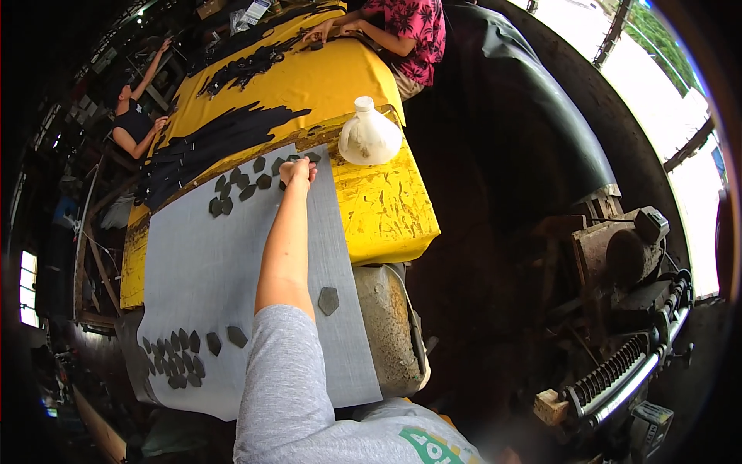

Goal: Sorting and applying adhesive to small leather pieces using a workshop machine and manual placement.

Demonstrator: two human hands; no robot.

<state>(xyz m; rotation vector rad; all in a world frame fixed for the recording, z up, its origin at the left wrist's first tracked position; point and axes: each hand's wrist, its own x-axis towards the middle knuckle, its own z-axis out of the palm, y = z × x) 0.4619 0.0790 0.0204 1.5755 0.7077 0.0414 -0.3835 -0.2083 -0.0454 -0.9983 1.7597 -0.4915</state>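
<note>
My left hand [298,172] reaches to the far part of a grey sheet [209,271] spread over the table. Its fingers are curled closed; what they hold, if anything, is hidden. A dark five-sided piece [312,157] shows right at the fingers, and another [277,166] lies just left of the hand. Several more such pieces [246,192] are scattered along the sheet's far end. Others form a tight cluster [176,359] at its near left corner, with two apart beside it. A single larger-looking piece [328,301] rests right of my forearm. My right hand is out of view.
A white plastic jug [369,135] stands on the worn yellow table cover [386,205], right of the sheet. Dark strips [224,139] lie farther back. One co-worker [402,35] handles dark scraps; another [135,124] is at the left. Machinery [618,371] stands at right.
</note>
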